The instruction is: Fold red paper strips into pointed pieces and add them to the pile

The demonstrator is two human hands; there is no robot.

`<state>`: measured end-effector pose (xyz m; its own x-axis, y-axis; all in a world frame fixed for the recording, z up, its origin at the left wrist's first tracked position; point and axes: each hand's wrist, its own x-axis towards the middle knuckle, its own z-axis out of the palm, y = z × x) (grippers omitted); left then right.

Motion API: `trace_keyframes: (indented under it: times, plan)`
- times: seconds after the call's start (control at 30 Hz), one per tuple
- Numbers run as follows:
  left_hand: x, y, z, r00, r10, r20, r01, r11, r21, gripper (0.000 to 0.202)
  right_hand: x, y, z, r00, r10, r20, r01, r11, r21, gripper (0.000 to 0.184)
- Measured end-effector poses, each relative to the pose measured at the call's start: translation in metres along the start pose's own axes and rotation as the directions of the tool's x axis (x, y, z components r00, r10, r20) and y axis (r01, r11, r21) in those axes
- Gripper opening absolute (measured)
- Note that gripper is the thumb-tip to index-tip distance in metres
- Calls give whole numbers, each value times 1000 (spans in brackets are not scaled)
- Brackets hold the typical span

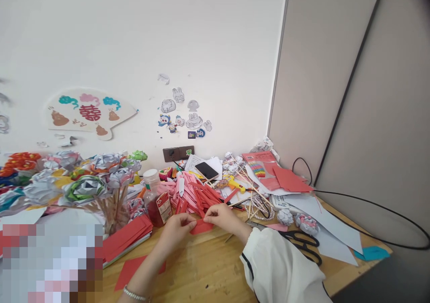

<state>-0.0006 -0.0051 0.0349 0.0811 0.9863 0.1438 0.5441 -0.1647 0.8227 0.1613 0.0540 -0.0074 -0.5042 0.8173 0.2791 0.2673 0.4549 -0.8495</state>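
Between my hands, low over the wooden table, is a small piece of red paper [202,226]. My left hand [176,230] pinches its left side with thumb and finger. At its upper right, my right hand [224,218] pinches the paper too. Just beyond my fingers lies a heap of pink and red folded paper strips [191,191]. Left of the heap stands a plastic jar with a white lid [151,191]. Under my left forearm lies a flat red sheet [134,269], partly covered by the arm.
A stack of red paper [129,238] and many paper flowers [85,189] fill the left side. To the right lie black-handled scissors [304,245], a yellow glue gun [236,184], bead strings [258,207] and white paper [339,224]. A phone [207,171] rests at the back. A black cable [369,202] loops off the right edge.
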Motion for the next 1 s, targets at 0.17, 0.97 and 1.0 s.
trace_keyframes:
  times: [0.17, 0.97, 1.0]
  plan:
    - [1, -5, 3, 999, 21, 31, -22, 1000, 16, 18, 0, 2, -1, 998, -46, 34, 50, 994, -101, 14]
    - [6, -11, 5, 993, -118, 13, 118, 967, -224, 27, 3, 5, -10, 995, -12, 103, -24, 937, 348, 39]
    - [6, -11, 6, 992, -127, 15, 127, 959, -253, 27, 3, 5, -9, 995, -16, 103, -23, 930, 367, 38]
